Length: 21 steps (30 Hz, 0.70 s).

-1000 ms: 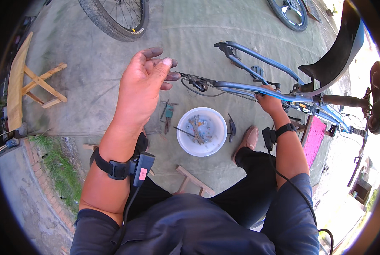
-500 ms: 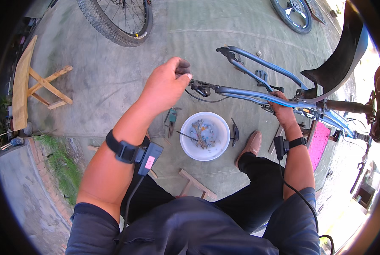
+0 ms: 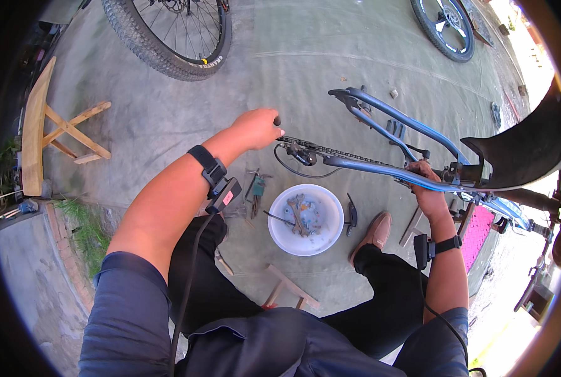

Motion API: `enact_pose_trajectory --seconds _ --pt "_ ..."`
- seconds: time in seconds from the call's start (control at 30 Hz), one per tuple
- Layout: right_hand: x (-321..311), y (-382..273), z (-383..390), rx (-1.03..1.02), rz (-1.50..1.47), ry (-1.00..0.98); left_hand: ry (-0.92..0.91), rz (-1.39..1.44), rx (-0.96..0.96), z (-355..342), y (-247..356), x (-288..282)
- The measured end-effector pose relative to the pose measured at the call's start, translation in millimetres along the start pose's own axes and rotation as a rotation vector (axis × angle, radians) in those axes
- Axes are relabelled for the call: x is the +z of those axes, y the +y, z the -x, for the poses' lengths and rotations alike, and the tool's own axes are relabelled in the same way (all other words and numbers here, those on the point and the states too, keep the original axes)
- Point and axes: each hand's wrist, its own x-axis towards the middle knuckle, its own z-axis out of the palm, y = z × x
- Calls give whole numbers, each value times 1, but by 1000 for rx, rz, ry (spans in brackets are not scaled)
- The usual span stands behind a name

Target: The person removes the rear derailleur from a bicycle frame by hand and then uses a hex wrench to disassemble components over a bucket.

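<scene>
My left hand (image 3: 260,129) is closed, with thumb and fingertips pinching the end of a dark bicycle chain (image 3: 346,155). The chain runs rightward in a nearly straight line, just above the lower blue tube, toward my right hand. Below it near the left hand is the rear derailleur (image 3: 302,155) with a looped black cable. My right hand (image 3: 428,185) wraps round the blue bicycle frame (image 3: 393,169) near the crank area; its fingertips are partly hidden behind the tube. A pedal (image 3: 396,130) shows between the two blue stays. No rear wheel sits between the stays.
A white bucket (image 3: 305,250) with wrenches and small parts stands between my feet. Green-holdered hex keys (image 3: 256,191) and a black-handled tool (image 3: 352,217) lie beside it. A loose tyred wheel (image 3: 174,38) is at far left, a wooden stand (image 3: 35,129) left, another wheel (image 3: 444,25) far right.
The scene sits lower in the view. More of the chain now shows as a line above the lower tube. My left hand keeps its pinch, and the right keeps its grip on the frame.
</scene>
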Motion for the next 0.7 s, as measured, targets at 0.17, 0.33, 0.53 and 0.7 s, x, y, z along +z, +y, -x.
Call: enact_pose_trajectory --seconds 0.17,0.33,0.53,0.7 --pt "-2 -1 -1 17 -33 -40 -54 203 -60 0 -33 26" --pt "-5 -3 2 37 -174 -33 -76 372 -110 -12 -45 38" --pt "-6 -3 4 86 -397 -34 -45 386 -142 -30 -55 62" --pt "-10 4 5 21 -389 -45 -89 419 -223 -41 -50 72"
